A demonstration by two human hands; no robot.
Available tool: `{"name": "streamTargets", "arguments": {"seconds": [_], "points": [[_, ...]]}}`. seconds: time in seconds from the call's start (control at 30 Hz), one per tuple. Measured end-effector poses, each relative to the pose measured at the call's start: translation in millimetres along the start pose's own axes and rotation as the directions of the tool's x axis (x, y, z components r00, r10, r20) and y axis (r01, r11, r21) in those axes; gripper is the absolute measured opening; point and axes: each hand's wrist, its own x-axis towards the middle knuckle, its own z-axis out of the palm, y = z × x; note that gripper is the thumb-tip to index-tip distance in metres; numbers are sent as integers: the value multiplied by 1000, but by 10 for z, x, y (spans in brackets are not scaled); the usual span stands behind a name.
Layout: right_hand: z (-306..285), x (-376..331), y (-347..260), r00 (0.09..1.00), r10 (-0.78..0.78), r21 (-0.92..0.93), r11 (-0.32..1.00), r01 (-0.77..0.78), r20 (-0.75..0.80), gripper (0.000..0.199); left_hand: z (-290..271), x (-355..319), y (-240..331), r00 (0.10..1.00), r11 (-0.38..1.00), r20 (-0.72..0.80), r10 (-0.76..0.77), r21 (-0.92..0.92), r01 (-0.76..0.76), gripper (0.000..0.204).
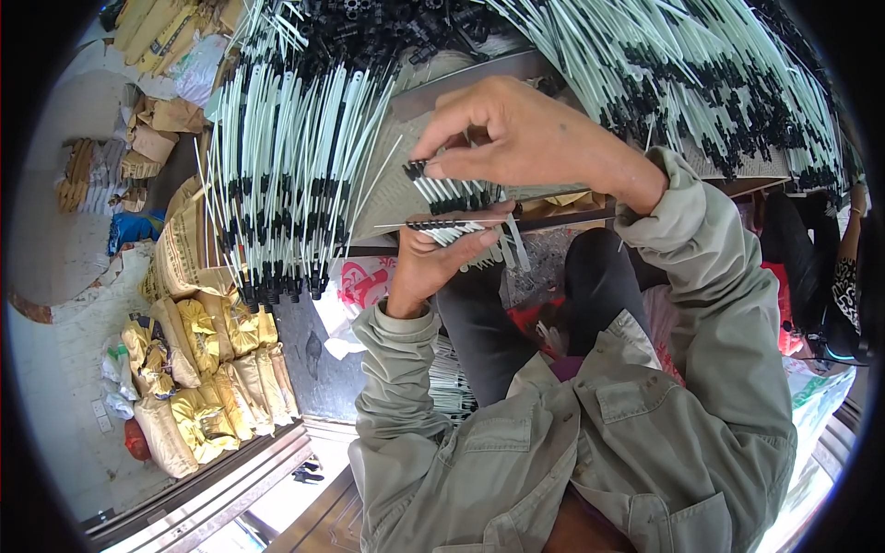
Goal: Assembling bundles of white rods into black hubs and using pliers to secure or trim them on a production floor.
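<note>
The left hand (pixel 438 263) and right hand (pixel 521 134) pinch black-tipped sticks (pixel 444 192) tight, with a stick bundle (pixel 290 161) at nine o'clock, a bigger heap (pixel 664 78) at two.

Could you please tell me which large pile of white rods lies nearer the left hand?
The left pile: only a short gap separates it from the left hand, whereas the right pile lies beyond the right hand.

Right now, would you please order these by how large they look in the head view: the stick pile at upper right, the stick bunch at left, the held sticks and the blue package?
1. Upper-right stick pile
2. Left stick bunch
3. Held sticks
4. Blue package
</note>
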Motion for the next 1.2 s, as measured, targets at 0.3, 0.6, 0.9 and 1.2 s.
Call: {"name": "streamTargets", "arguments": {"seconds": [0.3,0.6,0.9,1.2], "points": [[9,61,-91,996,5,-72,997,1,86,19,-123,5,-31,986,999,161,41,18,-45,26],[19,42,-3,989,-110,96,990,100,103,16,-249,6,-59,970,998,235,66,-39,-59,25],[139,63,-32,995,-94,-98,991,95,18,14,-215,15,-45,972,998,227,58,3,-61,27],[37,101,-185,984,-145,-343,923,173,107,11,-218,25,-41,962,988,250,109,80,-133,25]]}}
